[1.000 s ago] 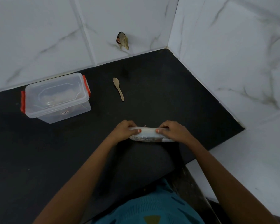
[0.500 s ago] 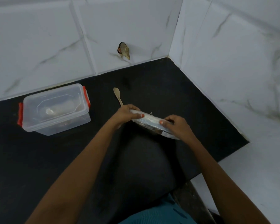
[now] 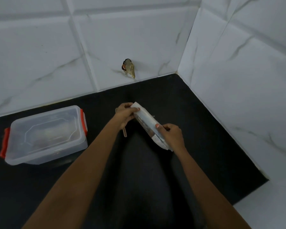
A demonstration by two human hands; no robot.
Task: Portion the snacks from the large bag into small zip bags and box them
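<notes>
A white, partly clear snack bag [image 3: 147, 123] is held above the black counter, slanting from upper left to lower right. My left hand [image 3: 125, 114] pinches its far end with thumb and fingers. Its near end is pinched by my right hand [image 3: 171, 135], thumb on top. A clear plastic box [image 3: 45, 134] with orange latches stands closed at the left, with pale contents dimly visible through its lid. A wooden spoon [image 3: 125, 133] lies on the counter, mostly hidden under my left hand and wrist.
The black counter [image 3: 205, 129] sits in a corner of white marble-tiled walls at the back and right. A hole with a bit of debris [image 3: 129, 68] shows in the back wall. The counter's front right edge [image 3: 254, 190] steps down to white tile.
Both hands have carried the bag away from me, toward the back wall, and turned it from level to slanted. My left hand now covers most of the spoon.
</notes>
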